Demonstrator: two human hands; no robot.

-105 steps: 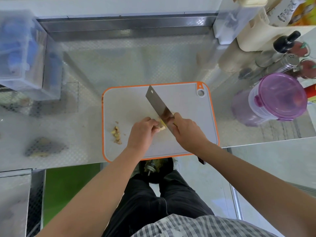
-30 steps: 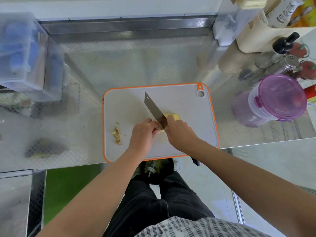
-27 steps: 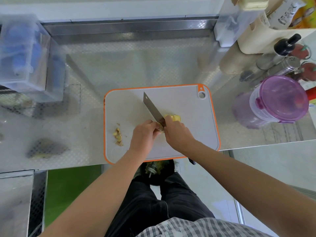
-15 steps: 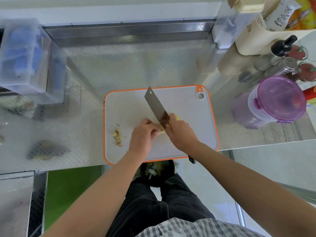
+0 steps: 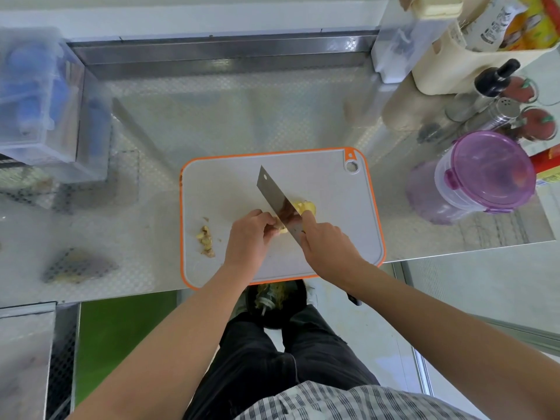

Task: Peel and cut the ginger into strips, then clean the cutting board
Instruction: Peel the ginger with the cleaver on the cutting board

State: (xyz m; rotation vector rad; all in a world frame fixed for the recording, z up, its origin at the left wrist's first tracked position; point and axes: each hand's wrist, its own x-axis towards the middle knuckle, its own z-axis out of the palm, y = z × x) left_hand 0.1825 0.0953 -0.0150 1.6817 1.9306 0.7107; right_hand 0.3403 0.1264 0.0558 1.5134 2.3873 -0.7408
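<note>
Ginger (image 5: pixel 304 207) sits mid cutting board (image 5: pixel 333 189), between my hands. My left hand (image 5: pixel 248 237) curls its fingers onto the near piece. My right hand (image 5: pixel 328 247) grips the cleaver (image 5: pixel 276 200), blade against the ginger. Peel scraps (image 5: pixel 206 241) lie left of them. The board rests on the bench (image 5: pixel 242 116).

Most of ginger (image 5: pixel 304 207) hidden behind knife (image 5: pixel 274 197) blade and left grip (image 5: pixel 247 237). Handle covered by right grip (image 5: pixel 328 245). Blurred box (image 5: pixel 39 104) at left, contents unclear. Blurred dark patch (image 5: pixel 75 266) on tabletop (image 5: pixel 242 116), unidentifiable. Top edge cuts bottles (image 5: pixel 497 19).
</note>
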